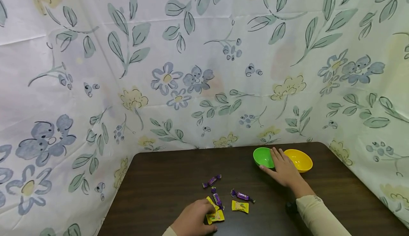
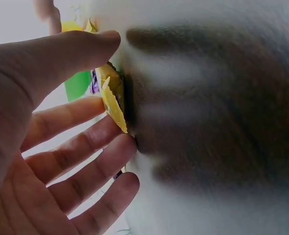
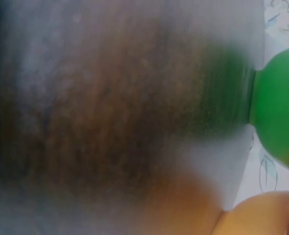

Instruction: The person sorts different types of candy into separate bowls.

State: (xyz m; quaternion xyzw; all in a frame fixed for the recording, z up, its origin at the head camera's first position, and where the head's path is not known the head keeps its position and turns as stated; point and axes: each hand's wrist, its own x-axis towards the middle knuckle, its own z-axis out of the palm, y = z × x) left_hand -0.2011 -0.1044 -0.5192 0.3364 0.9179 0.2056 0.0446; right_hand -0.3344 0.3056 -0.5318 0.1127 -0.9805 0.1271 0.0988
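My left hand (image 1: 195,217) is low over the table at the front, thumb apart from the fairly straight fingers. Its fingertips are right at two yellow-wrapped candies (image 1: 216,216), which lie close together. In the left wrist view a yellow candy (image 2: 111,95) sits between the thumb and the fingertips. My right hand (image 1: 283,168) reaches over the gap between a green bowl (image 1: 262,158) and a yellow bowl (image 1: 300,160), fingers straight and thumb out to the left. In the right wrist view the green bowl (image 3: 279,110) and yellow bowl (image 3: 254,215) appear with only a bit of finger.
Several purple-wrapped candies, among them one farther back (image 1: 212,181), one beside the left hand (image 1: 217,199) and one to the right (image 1: 243,196), lie on the dark wooden table (image 1: 166,179). Another yellow candy (image 1: 240,206) lies nearby. Floral cloth (image 1: 204,69) hangs behind the table.
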